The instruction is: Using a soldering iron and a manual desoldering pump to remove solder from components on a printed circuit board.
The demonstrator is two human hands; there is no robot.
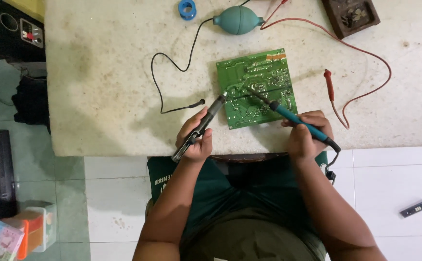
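Observation:
A green circuit board (258, 87) lies solder side up on the stained white table (104, 72). My left hand (195, 135) grips a dark desoldering pump (202, 124), whose tip rests at the board's left edge. My right hand (307, 134) holds a blue-handled soldering iron (293, 119), and its thin tip touches the board's middle. Both tool tips point at the same area of the board.
A red probe (328, 83) with a long red lead lies right of the board, a black probe (197, 103) with its wire to the left. A teal rubber blower (236, 20), a blue solder spool (187, 8) and a brown tray (351, 14) sit at the far edge. Tiled floor lies below.

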